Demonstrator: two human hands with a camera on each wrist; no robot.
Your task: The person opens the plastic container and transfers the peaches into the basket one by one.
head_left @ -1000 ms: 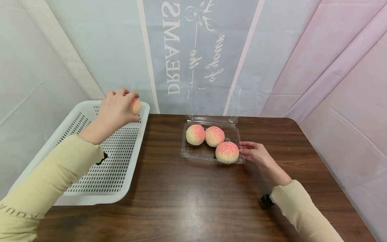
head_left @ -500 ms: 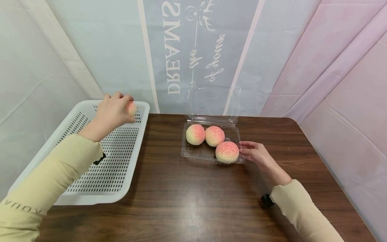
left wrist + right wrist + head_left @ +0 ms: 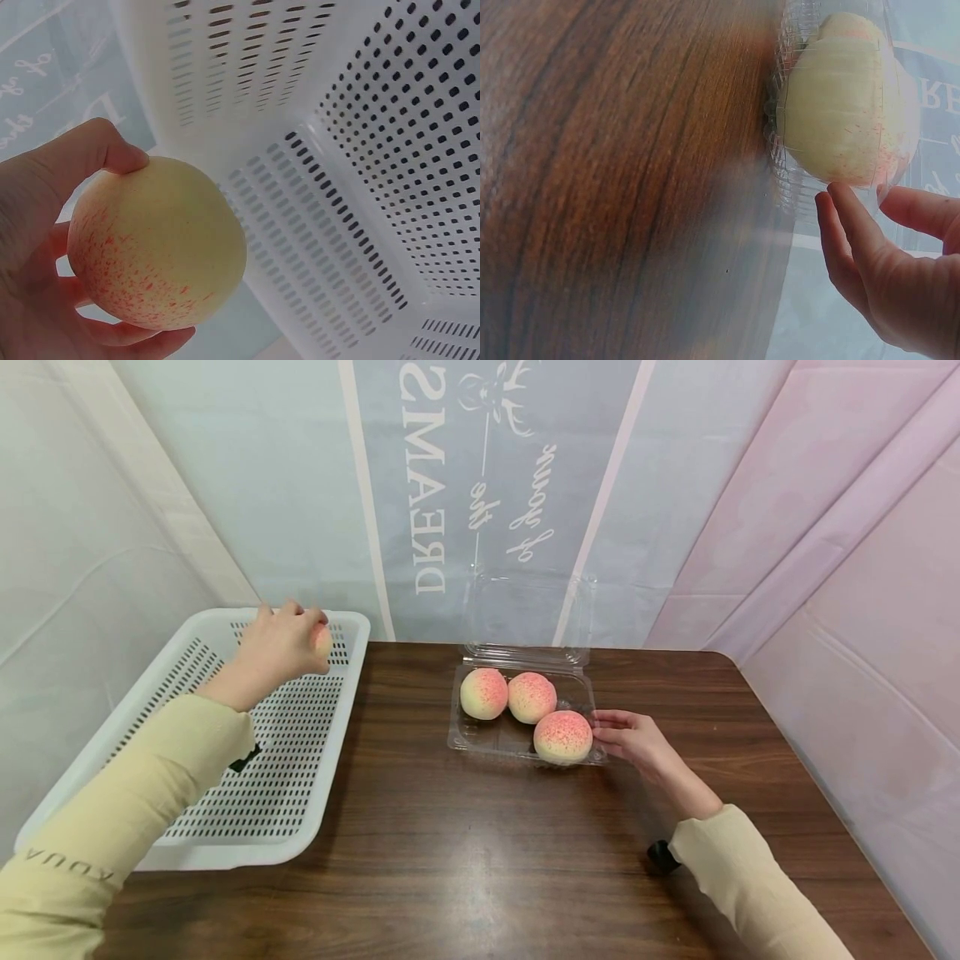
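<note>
My left hand [image 3: 273, 645] holds a round yellow-and-pink peach [image 3: 157, 244] over the far part of a white perforated plastic basket [image 3: 347, 710]. The thumb lies on one side of the peach and the fingers curl round the other. Across the table, my right hand [image 3: 637, 743] holds the right edge of a clear plastic clamshell box [image 3: 487, 745], its fingertips and thumb at the rim. Inside the box sit a left peach [image 3: 484, 694], a middle peach [image 3: 532, 697] and a front peach [image 3: 563, 737], the last closest to my right fingers. The box's lid [image 3: 528, 610] stands raised.
Both the basket and the box rest on a dark brown wooden table [image 3: 450, 860]. Printed cloth [image 3: 510, 485] hangs behind it, close to the raised lid, and pale cloth [image 3: 862, 677] hangs along the right side.
My left hand has come down and slightly left with its peach, lower over the basket. The right hand and the box stay where they were.
</note>
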